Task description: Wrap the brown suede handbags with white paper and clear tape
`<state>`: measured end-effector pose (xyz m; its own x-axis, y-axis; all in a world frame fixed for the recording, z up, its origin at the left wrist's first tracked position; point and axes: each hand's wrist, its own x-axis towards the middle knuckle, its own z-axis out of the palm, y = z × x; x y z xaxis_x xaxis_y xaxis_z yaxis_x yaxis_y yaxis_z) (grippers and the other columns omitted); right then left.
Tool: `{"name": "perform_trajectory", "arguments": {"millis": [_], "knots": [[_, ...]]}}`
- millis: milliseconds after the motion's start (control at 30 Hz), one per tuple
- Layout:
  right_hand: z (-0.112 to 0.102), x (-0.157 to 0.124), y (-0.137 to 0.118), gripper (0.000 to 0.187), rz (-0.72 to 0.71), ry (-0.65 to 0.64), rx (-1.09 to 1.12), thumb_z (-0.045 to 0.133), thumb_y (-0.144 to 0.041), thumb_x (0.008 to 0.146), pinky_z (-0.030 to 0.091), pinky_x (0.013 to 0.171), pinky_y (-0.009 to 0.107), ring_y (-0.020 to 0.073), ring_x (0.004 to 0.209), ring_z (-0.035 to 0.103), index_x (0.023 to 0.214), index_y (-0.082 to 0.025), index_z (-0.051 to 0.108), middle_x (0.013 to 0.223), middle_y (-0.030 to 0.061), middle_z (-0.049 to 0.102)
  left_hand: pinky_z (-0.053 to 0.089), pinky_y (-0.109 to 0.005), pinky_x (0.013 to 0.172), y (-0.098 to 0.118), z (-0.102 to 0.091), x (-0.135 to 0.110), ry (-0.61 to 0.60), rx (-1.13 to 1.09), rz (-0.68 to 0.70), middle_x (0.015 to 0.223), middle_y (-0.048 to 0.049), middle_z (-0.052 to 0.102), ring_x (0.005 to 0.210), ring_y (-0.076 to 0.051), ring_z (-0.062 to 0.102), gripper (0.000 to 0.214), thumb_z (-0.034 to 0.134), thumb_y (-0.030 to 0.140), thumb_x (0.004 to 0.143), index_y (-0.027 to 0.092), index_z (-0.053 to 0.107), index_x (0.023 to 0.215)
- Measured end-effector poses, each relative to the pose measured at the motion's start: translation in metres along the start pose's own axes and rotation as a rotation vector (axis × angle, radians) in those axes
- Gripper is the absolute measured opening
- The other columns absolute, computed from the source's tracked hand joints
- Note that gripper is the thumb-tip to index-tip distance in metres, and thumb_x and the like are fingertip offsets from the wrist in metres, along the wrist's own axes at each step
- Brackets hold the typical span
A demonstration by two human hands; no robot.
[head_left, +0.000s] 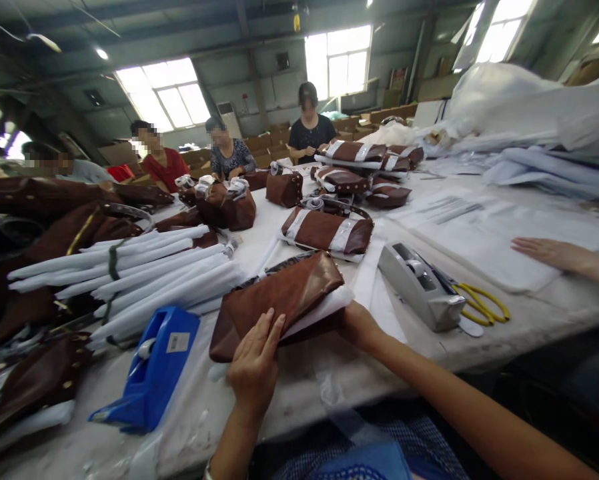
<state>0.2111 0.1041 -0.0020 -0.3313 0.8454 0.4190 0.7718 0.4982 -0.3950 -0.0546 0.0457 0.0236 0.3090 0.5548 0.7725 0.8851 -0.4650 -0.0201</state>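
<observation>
A brown leather handbag (pixel 274 293) is tilted up over the near table edge, with white tissue paper (pixel 319 313) showing along its lower right side. My left hand (pixel 254 363) grips its near edge, fingers laid over the front panel. At the bag's right end, my right hand (pixel 357 325) holds it from beneath, its fingertips hidden behind the bag and paper. A blue tape dispenser (pixel 152 367) stands left of my left hand. To the right of my right hand is a grey tape dispenser (pixel 419 287), beside yellow-handled scissors (pixel 484 305).
Rolled white paper tubes (pixel 149 267) lie bundled at left. A tape-wrapped bag (pixel 324 232) sits just beyond mine, with more bags (pixel 359 160) piled behind. A co-worker's hand (pixel 549 253) rests on white sheets (pixel 479 233) at right. Several people (pixel 309 127) sit across the table.
</observation>
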Motion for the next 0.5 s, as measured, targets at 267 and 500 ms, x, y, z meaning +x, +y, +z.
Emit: {"name": "perform_trajectory", "arguments": {"millis": [267, 500], "knots": [[-0.058, -0.064, -0.028, 0.024, -0.023, 0.366, -0.080, 0.061, -0.025, 0.094, 0.054, 0.097, 0.041, 0.0234, 0.106, 0.065, 0.118, -0.021, 0.061, 0.109, 0.0095, 0.070, 0.049, -0.032, 0.104, 0.008, 0.009, -0.015, -0.048, 0.024, 0.096, 0.138, -0.0028, 0.062, 0.124, -0.018, 0.062, 0.064, 0.039, -0.005, 0.090, 0.029, 0.051, 0.143], [-0.045, -0.045, -0.041, 0.060, -0.347, 0.070, -0.270, 0.053, -0.018, 0.098, 0.016, 0.127, 0.052, 0.0209, 0.136, 0.047, 0.153, -0.034, 0.034, 0.142, 0.0013, 0.059, 0.051, -0.034, 0.102, 0.008, 0.003, -0.023, -0.126, 0.071, 0.117, 0.141, -0.0034, 0.059, 0.126, -0.020, 0.061, 0.057, 0.043, 0.001, 0.094, 0.029, 0.050, 0.143]]}}
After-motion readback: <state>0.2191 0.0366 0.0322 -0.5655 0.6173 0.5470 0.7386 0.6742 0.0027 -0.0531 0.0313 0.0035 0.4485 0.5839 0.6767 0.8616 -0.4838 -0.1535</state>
